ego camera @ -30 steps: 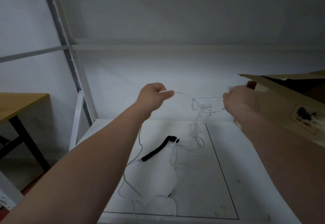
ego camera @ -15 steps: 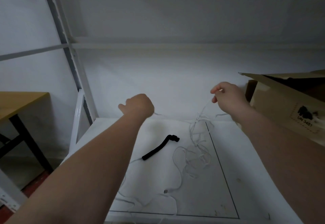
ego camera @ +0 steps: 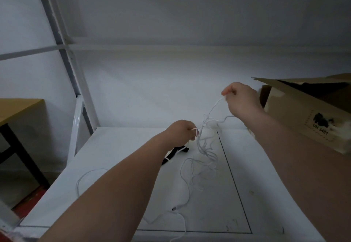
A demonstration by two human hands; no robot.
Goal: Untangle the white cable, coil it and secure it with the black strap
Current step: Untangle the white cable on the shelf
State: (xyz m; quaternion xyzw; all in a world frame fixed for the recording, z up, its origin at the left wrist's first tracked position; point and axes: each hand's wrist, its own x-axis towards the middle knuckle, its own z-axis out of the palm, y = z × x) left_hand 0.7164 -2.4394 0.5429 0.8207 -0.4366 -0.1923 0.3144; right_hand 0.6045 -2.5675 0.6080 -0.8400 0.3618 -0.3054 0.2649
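One open cardboard box sits at the tabletop's right edge, its contents too dark to tell. The left hand and right hand each pinch the one tangled white cable. One black strap lies mid-tabletop.

**One head-worn camera, looking forward and down**

The only view comes from the person's head, above and behind the near edge of the white shelf board. It faces the board's far edge and the wall behind it. The wide lens bends straight lines, so the rack post leans in at the upper left. Both forearms enter from the bottom of the picture. The left hand and right hand sit near mid-frame over the board's far half, close enough that single strands of the white cable pinched in each can be seen. A cardboard box at the far right corner is cut off by the frame, as is a wooden table beyond the left edge.
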